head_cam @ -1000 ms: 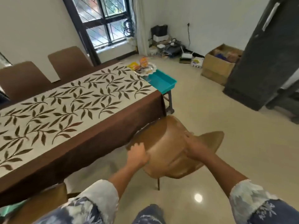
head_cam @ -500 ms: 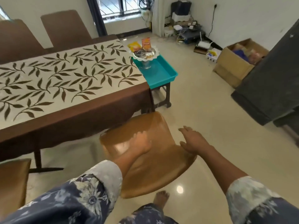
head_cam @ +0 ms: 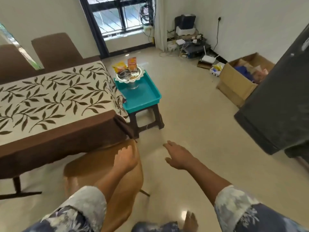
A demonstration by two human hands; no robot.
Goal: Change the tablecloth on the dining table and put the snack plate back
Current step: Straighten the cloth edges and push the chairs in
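Your tablecloth [head_cam: 55, 97] runs lengthwise from your left to its corner by the stool, and bare floor [head_cam: 192, 114] lies open on your right. Your left hand [head_cam: 126, 159] seems to curl over the chair [head_cam: 93, 166] back. Your right hand [head_cam: 179, 156] hovers slack, holding nothing. The snack plate [head_cam: 128, 76] stands in the teal tray [head_cam: 143, 99] past the cloth's end.

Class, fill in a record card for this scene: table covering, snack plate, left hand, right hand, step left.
Table covering: leaf-patterned tablecloth laid on the dining table
Snack plate: in the teal tray on the stool, beside the table
Left hand: grips the brown chair
Right hand: open, over the floor, empty
Step left: plate not yet on table
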